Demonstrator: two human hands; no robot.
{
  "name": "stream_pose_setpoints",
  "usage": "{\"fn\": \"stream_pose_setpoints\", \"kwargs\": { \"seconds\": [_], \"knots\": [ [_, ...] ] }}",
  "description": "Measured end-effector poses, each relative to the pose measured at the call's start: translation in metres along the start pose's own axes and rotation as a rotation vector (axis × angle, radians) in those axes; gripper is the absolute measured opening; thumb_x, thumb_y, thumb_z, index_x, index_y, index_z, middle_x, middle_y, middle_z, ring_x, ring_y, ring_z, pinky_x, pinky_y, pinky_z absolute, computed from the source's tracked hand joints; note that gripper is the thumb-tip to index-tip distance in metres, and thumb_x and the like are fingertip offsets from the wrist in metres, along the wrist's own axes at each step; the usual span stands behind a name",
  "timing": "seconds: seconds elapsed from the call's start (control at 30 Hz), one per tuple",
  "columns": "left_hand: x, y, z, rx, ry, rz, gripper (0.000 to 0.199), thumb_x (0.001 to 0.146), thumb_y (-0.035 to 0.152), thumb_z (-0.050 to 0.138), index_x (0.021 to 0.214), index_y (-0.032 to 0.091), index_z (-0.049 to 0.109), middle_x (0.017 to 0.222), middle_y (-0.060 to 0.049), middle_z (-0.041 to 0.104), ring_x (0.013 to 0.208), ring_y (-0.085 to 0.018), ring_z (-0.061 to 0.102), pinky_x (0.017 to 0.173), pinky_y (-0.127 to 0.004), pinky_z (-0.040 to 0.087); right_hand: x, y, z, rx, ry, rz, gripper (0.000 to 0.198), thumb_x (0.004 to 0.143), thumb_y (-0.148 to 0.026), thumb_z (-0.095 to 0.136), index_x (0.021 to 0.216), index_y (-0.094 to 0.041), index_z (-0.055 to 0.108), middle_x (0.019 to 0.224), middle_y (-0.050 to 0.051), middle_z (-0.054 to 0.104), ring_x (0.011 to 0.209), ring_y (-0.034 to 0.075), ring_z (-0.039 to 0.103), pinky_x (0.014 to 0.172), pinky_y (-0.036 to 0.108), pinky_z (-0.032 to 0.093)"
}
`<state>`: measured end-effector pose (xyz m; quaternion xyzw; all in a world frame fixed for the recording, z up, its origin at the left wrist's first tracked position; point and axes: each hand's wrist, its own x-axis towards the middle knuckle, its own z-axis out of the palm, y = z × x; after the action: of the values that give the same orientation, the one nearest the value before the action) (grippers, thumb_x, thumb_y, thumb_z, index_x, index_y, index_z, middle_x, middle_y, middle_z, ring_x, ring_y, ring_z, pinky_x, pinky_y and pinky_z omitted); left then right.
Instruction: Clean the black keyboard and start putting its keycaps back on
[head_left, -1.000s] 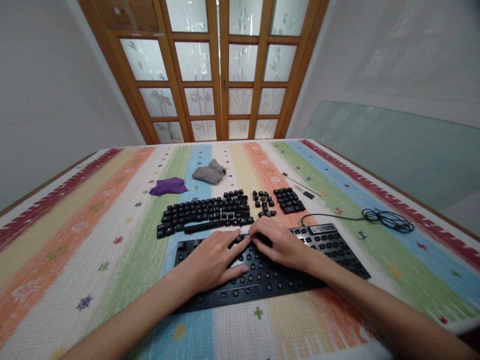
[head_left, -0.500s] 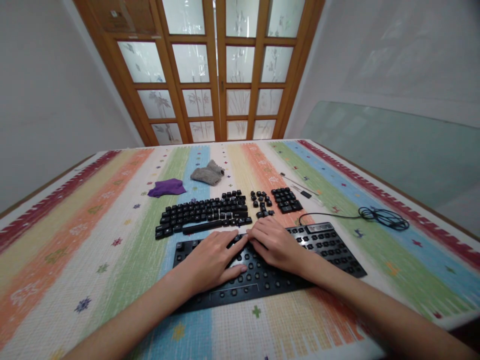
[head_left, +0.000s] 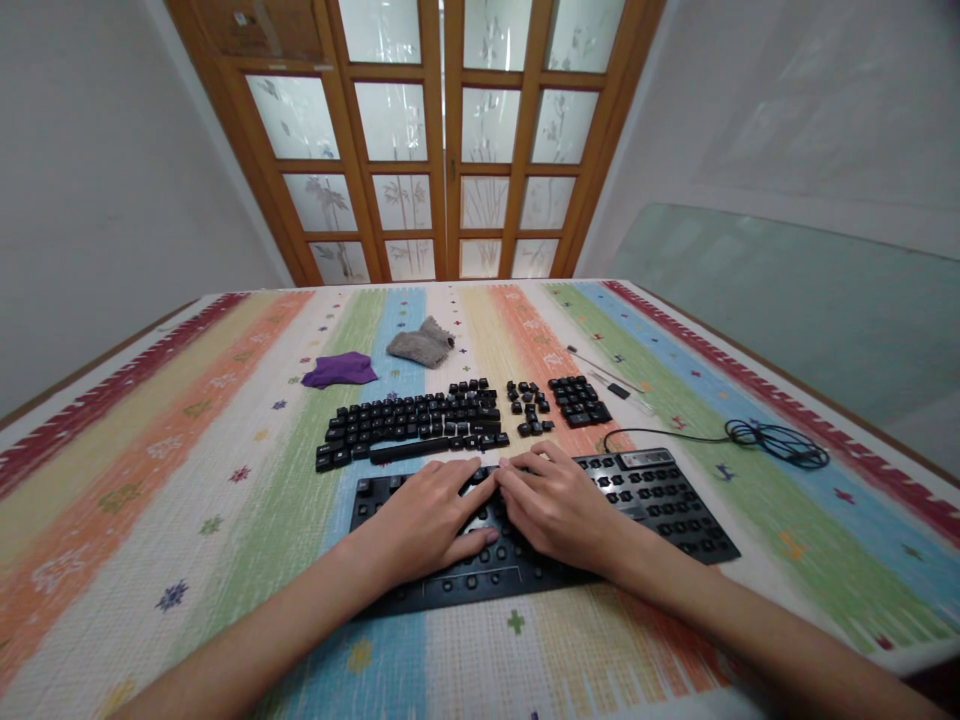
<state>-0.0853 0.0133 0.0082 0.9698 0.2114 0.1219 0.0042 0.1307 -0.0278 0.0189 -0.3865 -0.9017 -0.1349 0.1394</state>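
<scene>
A black keyboard base (head_left: 480, 580), mostly stripped of its keycaps, lies in front of me with bare key stems showing. My left hand (head_left: 439, 515) rests flat on its left half, thumb and index finger spread apart. Beside it, my right hand (head_left: 551, 505) has its fingers bent together over the upper middle of the base. Whatever is between those right fingertips is hidden. Just behind the base, loose black keycaps lie in keyboard order: a main block (head_left: 409, 418), a small middle group (head_left: 529, 400) and a number-pad group (head_left: 579, 402).
A purple cloth (head_left: 339, 370) and a grey cloth (head_left: 421, 345) lie farther back. A thin brush-like stick (head_left: 600, 367) and a small black-ended item (head_left: 619, 391) sit right of the keycaps. The coiled cable (head_left: 780, 443) lies at right on the striped tablecloth (head_left: 247, 540).
The right hand's fingers have shifted slightly and bend more, with the knuckles raised. My left hand stays in place on the base. The whole view has shifted a little.
</scene>
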Motion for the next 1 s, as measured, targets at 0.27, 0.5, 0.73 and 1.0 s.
{"fn": "stream_pose_setpoints", "kwargs": {
  "seconds": [0.27,0.5,0.73,1.0],
  "knots": [
    [-0.0014,0.0007,0.0028,0.040,-0.009,0.003,0.053,0.097,0.048,0.052,0.135,0.011,0.049,0.131,-0.020,0.058,0.116,-0.034,0.060,0.095,-0.047,0.053,0.0021,0.0012,-0.0077,0.052,-0.026,0.024,0.019,0.095,-0.016,0.047,0.090,-0.015,0.065,0.089,0.010,0.069,0.084,0.023,0.058,0.083,0.040,0.039],
    [0.0013,0.0033,0.0010,0.079,-0.011,-0.006,0.054,0.098,0.049,0.047,0.137,0.012,0.048,0.132,-0.019,0.057,0.115,-0.033,0.061,0.093,-0.047,0.053,-0.0003,0.0057,-0.0050,0.128,0.016,0.076,0.018,0.094,-0.017,0.049,0.093,-0.013,0.067,0.084,0.011,0.067,0.081,0.022,0.057,0.081,0.037,0.040],
    [0.0012,0.0029,0.0028,0.069,-0.001,-0.008,0.051,0.099,0.048,0.044,0.136,0.013,0.049,0.133,-0.020,0.057,0.116,-0.033,0.060,0.093,-0.047,0.052,-0.0026,-0.0023,-0.0002,0.042,-0.017,0.040,0.015,0.092,-0.017,0.051,0.092,-0.012,0.066,0.089,0.012,0.068,0.087,0.025,0.058,0.083,0.040,0.041],
    [-0.0001,0.0039,0.0050,0.068,0.001,-0.014,0.055,0.099,0.048,0.047,0.139,0.011,0.047,0.134,-0.022,0.056,0.117,-0.034,0.060,0.094,-0.047,0.052,-0.0007,0.0034,-0.0022,0.092,0.050,0.065,0.017,0.092,-0.017,0.051,0.087,-0.014,0.067,0.081,0.011,0.067,0.076,0.023,0.057,0.078,0.037,0.043]
  ]
}}
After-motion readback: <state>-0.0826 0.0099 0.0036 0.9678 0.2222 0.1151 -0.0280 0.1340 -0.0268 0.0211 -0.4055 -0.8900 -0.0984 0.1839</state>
